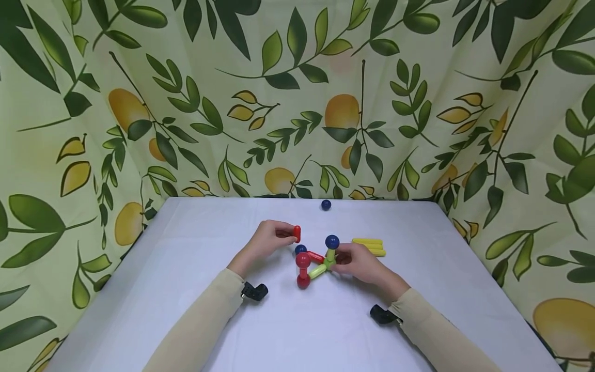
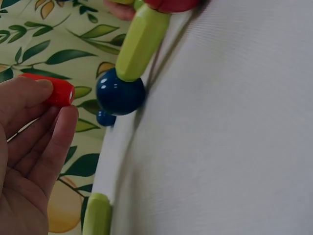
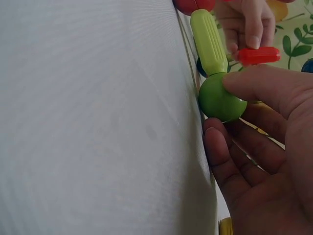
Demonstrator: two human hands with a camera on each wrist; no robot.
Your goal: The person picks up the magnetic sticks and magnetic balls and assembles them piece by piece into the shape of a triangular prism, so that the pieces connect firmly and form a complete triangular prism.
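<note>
Head view: the joined rods and balls point(image 1: 318, 272) could tip if the right hand point(image 1: 361, 262) slipped off the green ball point(image 3: 218, 100) its fingers grip; a loose pinch could drop the red rod point(image 1: 297, 234). The left hand point(image 1: 268, 239) holds that rod upright above the bench point(image 1: 288, 330), one end jutting past its fingers.

Patterned fabric point(image 1: 297, 116) hangs around 3 sides of the bench point(image 1: 297, 330): back, left, right. Cream ground, printed with green leaves point(image 1: 296, 37), yellow leaves point(image 1: 76, 178) with dark outlines, and orange fruit point(image 1: 341, 110). Loose vertical folds show in places. Bench top white, slight lavender cast in head view; fine weave visible in wrist views. Light soft, fairly even; shadows faint.
</note>
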